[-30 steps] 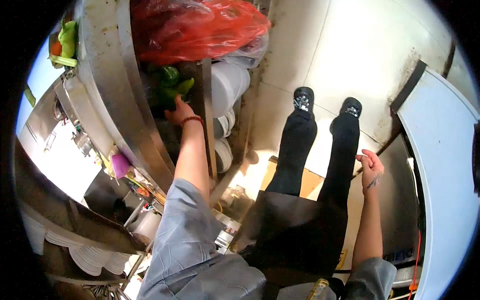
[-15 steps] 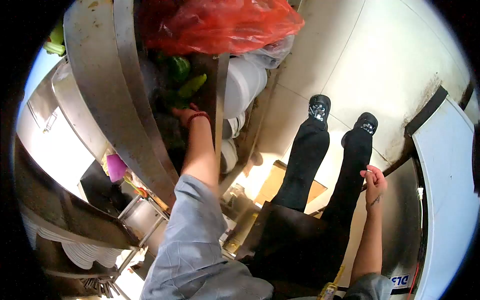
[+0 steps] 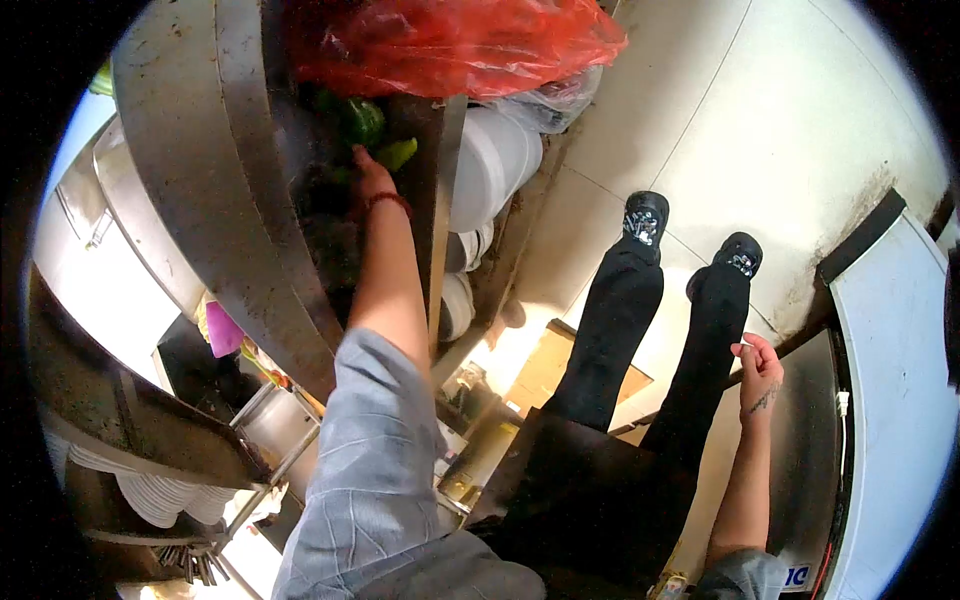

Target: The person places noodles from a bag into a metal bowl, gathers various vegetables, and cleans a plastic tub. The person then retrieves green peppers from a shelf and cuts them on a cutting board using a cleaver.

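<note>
My left hand [image 3: 372, 182], with a dark red bracelet at the wrist, reaches onto a shaded shelf under the steel counter. Its thumb side is beside a dark green vegetable [image 3: 361, 122]; the other fingers are lost in shadow, so its hold is unclear. A lighter green pepper [image 3: 398, 154] lies just to the right of the fingers. My right hand [image 3: 760, 372] hangs at my right side, away from the shelf, its fingers curled together around something too small to make out, with a pale tip showing.
A red plastic bag [image 3: 470, 45] covers the shelf's far part. White tubs [image 3: 490, 165] stand beside the shelf. The steel counter [image 3: 185, 140] edges the left. Stacked plates [image 3: 165, 497] sit lower left. A cardboard piece [image 3: 545, 370] lies near my legs; a blue-white panel [image 3: 895, 350] stands right.
My left hand first drew back from the green vegetables, then moved up toward the dark green one again. The view has shifted, so the shelf and legs sit differently in frame.
</note>
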`<state>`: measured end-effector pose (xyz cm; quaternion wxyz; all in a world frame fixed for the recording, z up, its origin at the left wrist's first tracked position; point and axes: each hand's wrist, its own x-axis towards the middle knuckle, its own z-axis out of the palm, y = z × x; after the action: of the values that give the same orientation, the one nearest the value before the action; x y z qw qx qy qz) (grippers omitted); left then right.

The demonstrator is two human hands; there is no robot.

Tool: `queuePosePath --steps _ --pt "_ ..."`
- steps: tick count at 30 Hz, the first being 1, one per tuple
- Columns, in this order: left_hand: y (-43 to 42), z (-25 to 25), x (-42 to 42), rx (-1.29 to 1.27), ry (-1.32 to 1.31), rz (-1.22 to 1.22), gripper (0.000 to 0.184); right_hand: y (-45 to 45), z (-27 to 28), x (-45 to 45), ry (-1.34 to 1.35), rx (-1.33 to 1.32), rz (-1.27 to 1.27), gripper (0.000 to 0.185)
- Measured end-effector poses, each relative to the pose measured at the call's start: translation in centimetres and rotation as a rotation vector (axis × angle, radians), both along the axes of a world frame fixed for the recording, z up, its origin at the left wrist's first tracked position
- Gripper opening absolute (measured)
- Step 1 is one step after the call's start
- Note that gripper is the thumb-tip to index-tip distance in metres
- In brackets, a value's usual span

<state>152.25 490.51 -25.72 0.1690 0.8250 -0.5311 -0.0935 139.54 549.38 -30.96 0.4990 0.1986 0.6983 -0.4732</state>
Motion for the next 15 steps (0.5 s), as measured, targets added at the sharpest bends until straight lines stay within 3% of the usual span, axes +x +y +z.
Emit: queuePosePath --steps 4,10,15 --pt "-1.6 -0.5 -0.8 0.154 -0.156 0.135 0.077 -0.1 -0.6 0.4 -0.071 0.002 -0.018 0.018" --pt "-0.7 2.7 -2.6 0.452 -0.123 0.303 0.080 -0.9 0.0 0.0 -0.098 0.033 0.043 0.018" --pt "-2.9 0.2 -0.1 0.323 -0.220 0.230 0.065 -1.2 -0.7 -1.4 -0.151 0.010 0.007 0.019"
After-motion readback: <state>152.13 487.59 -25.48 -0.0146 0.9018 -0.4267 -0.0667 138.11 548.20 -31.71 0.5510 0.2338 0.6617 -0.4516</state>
